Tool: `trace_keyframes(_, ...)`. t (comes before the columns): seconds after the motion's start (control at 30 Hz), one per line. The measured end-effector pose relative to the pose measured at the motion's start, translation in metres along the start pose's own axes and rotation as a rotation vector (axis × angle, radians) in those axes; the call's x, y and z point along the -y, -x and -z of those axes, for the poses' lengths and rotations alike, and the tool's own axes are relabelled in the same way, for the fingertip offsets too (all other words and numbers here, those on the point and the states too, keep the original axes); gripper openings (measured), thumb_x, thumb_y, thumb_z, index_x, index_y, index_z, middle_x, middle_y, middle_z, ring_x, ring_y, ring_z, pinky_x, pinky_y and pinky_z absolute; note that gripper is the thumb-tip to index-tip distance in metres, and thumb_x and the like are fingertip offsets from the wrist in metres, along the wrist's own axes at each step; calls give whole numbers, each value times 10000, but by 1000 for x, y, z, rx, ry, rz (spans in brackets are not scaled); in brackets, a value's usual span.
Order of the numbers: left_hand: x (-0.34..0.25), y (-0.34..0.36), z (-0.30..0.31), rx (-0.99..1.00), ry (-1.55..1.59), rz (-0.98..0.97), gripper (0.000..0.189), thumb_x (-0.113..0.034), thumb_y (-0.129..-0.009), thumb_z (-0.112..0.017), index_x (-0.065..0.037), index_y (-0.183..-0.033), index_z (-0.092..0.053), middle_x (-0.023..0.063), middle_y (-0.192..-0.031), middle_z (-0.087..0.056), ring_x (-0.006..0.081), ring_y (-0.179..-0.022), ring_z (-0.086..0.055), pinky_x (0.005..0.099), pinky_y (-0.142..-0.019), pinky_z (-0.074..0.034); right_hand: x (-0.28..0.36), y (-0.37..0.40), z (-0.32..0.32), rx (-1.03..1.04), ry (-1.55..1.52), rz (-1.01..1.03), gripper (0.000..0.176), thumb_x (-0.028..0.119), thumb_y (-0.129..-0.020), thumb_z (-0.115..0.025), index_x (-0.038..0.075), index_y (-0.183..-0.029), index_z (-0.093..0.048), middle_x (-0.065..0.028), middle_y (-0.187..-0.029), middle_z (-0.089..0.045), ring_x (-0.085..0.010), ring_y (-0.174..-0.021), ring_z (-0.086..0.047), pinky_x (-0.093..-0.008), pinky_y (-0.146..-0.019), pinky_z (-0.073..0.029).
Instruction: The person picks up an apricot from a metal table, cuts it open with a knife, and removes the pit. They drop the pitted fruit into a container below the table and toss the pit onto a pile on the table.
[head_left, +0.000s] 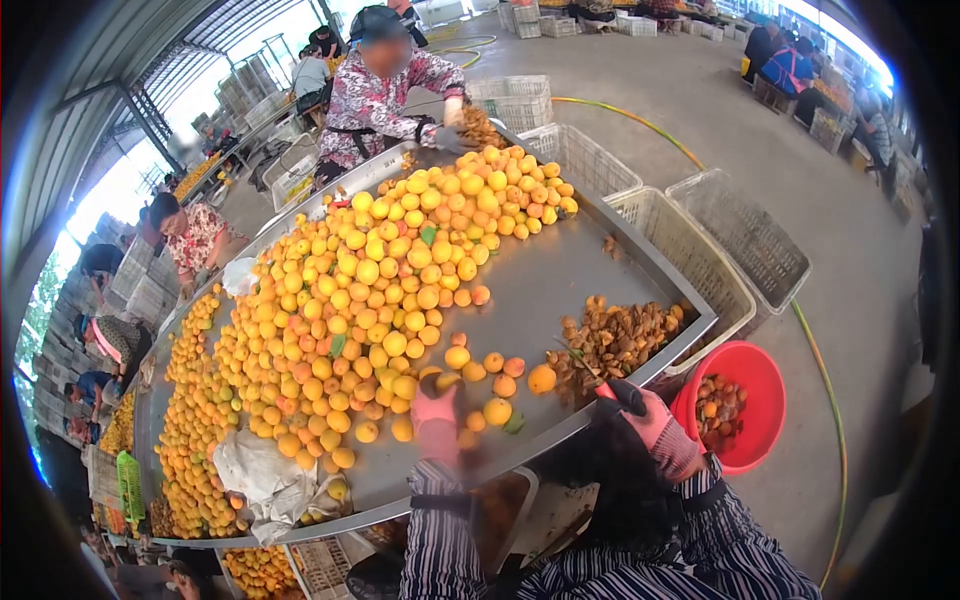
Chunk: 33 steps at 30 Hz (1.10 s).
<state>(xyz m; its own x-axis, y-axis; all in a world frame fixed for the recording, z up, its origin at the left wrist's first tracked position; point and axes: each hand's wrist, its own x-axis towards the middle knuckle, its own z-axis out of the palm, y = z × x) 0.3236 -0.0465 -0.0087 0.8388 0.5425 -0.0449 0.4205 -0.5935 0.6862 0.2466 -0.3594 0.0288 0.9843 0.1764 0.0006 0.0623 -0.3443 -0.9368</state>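
My left hand [437, 408], in a pink glove with dark fingertips, is over the near edge of the pile of yellow-orange fruit [370, 270]. Its fingers are blurred, and any fruit in them cannot be made out. My right hand [648, 418], gloved alike, is closed around the red handle of a thin knife [578, 358], whose blade points up and left over the tray. Just beyond the knife lies a heap of brown pits [625, 338]. A single orange fruit [541, 378] rests left of the blade.
The metal tray [535, 285] has raised rims. A red bucket [762, 408] with pits and fruit stands at right, near plastic crates [690, 262]. A white cloth [258, 470] lies at left. A co-worker in a patterned jacket [350, 95] handles pits at the far end.
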Motion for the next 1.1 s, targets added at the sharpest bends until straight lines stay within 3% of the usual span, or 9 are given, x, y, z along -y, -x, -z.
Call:
trace_keyframes(0.07, -5, 12, 18, 374, 861, 216, 496, -280, -757, -707, -68, -1177, -549, 107, -908, -667, 239, -869, -644, 333, -695, -520, 17, 3, -1, 62, -476, -164, 384, 156, -890, -585, 11, -1236, -500, -68, -958, -644, -123, -834, -597, -265, -738, -485)
trace_keyframes(0.1, -12, 20, 28, 554, 1068, 206, 383, -183, -805, -647, -80, -1161, -554, 78, -917, -654, 223, -844, -641, 326, -667, -521, 23, 6, -1, 124, -650, -217, 360, 155, -918, -557, 10, -1243, -500, -35, -951, -629, -60, -801, -551, -218, -707, -470)
trace_keyframes(0.23, -50, 60, 24, 840, 1495, 242, 458, -63, -814, -574, -59, -1264, -484, 132, -1076, -607, 253, -900, -626, 366, -755, -536, 45, 10, -13, 121, -700, -79, 349, 137, -922, -550, -5, -1237, -501, -35, -967, -630, -64, -817, -560, -209, -721, -464)
trace_keyframes(0.33, -77, 73, 21, 967, 1446, 156, 508, -36, -798, -561, -8, -1292, -445, 121, -1112, -568, 244, -933, -593, 365, -764, -504, 39, 6, -3, 211, -380, 6, 346, 171, -921, -541, 8, -1225, -524, -71, -1011, -641, -99, -910, -566, -251, -822, -450)
trace_keyframes(0.57, -115, 81, 13, 1136, 1172, 2, 576, -73, -746, -607, 25, -1287, -438, 139, -1049, -577, 214, -801, -586, 321, -677, -483, 48, 8, 36, 217, -429, -5, 299, 153, -896, -564, -8, -1146, -583, -79, -965, -660, -109, -868, -583, -272, -796, -463)
trace_keyframes(0.63, -124, 84, 10, 1128, 1157, 7, 570, -81, -746, -601, 30, -1282, -441, 133, -1016, -584, 212, -769, -586, 316, -668, -481, 38, 5, 42, 134, -181, 203, 338, 123, -843, -590, 15, -1163, -578, -122, -967, -660, -189, -867, -631, -286, -776, -472)
trace_keyframes(0.83, -137, 85, 0, 1127, 1154, 100, 545, -106, -758, -572, 27, -1273, -451, 105, -932, -591, 194, -683, -576, 310, -651, -482, 31, 1, 52, -27, 173, 242, 429, 111, -772, -603, 87, -1199, -565, -157, -959, -630, -341, -843, -610, -338, -737, -487)
trace_keyframes(1.0, -137, 84, -6, 1201, 1250, 166, 532, -129, -773, -555, -14, -1284, -458, 99, -921, -591, 178, -654, -558, 311, -631, -485, 16, -7, 59, -52, 344, 184, 445, 178, -778, -609, 140, -1217, -545, -119, -956, -612, -305, -817, -616, -359, -689, -496)
trace_keyframes(1.1, -138, 81, -10, 1144, 1396, 367, 532, -141, -778, -546, -46, -1294, -457, 102, -946, -597, 180, -683, -553, 328, -662, -486, 4, -17, 69, -57, 757, -71, 465, 260, -768, -618, 175, -1213, -516, -94, -881, -611, -275, -819, -630, -398, -667, -495)
